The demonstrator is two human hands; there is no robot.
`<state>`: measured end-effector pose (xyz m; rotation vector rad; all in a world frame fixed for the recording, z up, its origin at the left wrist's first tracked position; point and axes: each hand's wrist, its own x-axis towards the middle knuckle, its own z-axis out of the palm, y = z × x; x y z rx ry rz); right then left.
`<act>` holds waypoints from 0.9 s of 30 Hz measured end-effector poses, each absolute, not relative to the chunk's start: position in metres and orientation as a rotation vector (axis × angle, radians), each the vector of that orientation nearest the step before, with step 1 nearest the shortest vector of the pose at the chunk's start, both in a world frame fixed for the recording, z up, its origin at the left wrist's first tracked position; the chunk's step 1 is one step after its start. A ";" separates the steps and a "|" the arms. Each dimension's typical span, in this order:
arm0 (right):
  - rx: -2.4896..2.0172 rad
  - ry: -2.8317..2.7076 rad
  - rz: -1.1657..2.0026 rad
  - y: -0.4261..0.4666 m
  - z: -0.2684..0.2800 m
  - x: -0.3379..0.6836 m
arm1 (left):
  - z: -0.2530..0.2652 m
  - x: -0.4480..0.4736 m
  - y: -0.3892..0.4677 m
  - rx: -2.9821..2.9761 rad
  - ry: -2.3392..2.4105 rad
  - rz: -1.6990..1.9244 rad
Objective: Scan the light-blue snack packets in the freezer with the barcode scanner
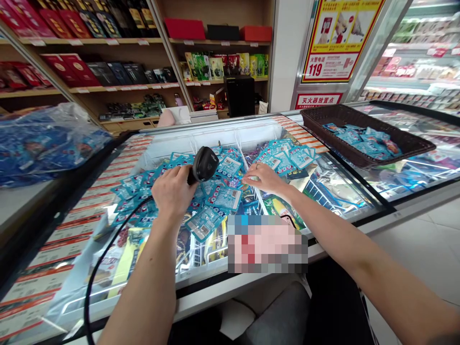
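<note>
My left hand (171,190) is wrapped round the handle of a black barcode scanner (205,164), whose head points to the right over the packets. A black cable runs from it down along my left forearm. Many blue packets (225,197) with printed barcodes lie spread on the freezer's glass top (143,235). My right hand (264,178) hovers at the right side of this spread, fingers apart, with nothing visible in them. Just beyond it lies a second pile of blue packets (283,155).
A brown woven basket (406,146) with more blue packets stands at the right. A large plastic bag of blue packets (50,143) sits at the left. Shelves of boxed goods (118,88) rise behind. A blurred patch (268,244) covers something at the front edge.
</note>
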<state>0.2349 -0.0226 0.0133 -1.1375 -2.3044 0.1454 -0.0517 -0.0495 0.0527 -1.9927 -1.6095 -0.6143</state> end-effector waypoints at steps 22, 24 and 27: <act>-1.017 -2.469 0.279 -0.033 0.021 0.224 | 0.053 -0.049 -0.051 -2.017 -1.689 -0.589; -1.021 -2.427 0.380 -0.029 0.021 0.228 | 0.053 -0.049 -0.050 -2.017 -1.692 -0.589; -1.037 -2.277 0.582 -0.027 0.023 0.233 | 0.052 -0.050 -0.049 -2.016 -1.677 -0.595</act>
